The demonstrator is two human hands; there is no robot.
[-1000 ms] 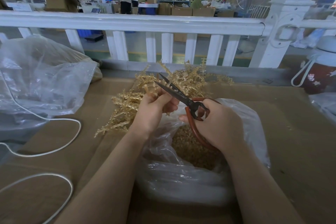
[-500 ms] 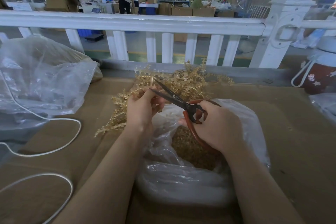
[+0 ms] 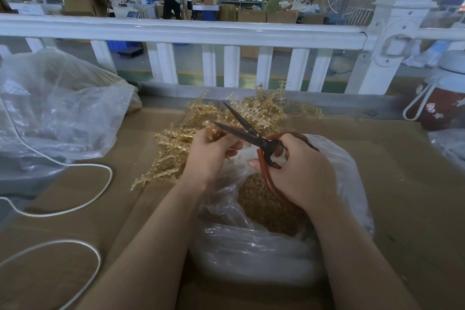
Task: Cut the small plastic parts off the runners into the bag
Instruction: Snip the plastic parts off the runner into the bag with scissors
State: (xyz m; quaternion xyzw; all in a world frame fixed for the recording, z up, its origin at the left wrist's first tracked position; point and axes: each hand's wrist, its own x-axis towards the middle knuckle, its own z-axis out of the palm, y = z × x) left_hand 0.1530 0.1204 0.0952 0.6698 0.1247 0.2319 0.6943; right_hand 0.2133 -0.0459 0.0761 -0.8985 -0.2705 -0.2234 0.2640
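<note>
A heap of tan plastic runners (image 3: 254,113) lies on the cardboard table, just beyond my hands. My left hand (image 3: 208,156) grips one runner (image 3: 210,128) and holds it up over the bag. My right hand (image 3: 299,171) grips the orange handles of the scissors (image 3: 241,131); their dark blades stand apart, and the runner's tip lies beside the lower blade. Below both hands sits a clear plastic bag (image 3: 251,246), open, with a mass of small tan cut parts (image 3: 266,206) inside.
A large crumpled clear bag (image 3: 57,108) fills the left side. A white cord (image 3: 75,206) loops over the cardboard at the lower left. A white railing (image 3: 226,33) runs along the table's far edge. A red and white jug (image 3: 442,106) stands at the right.
My left hand reached into the heap and came back towards the bag with a runner. The scissors' blades have opened wider.
</note>
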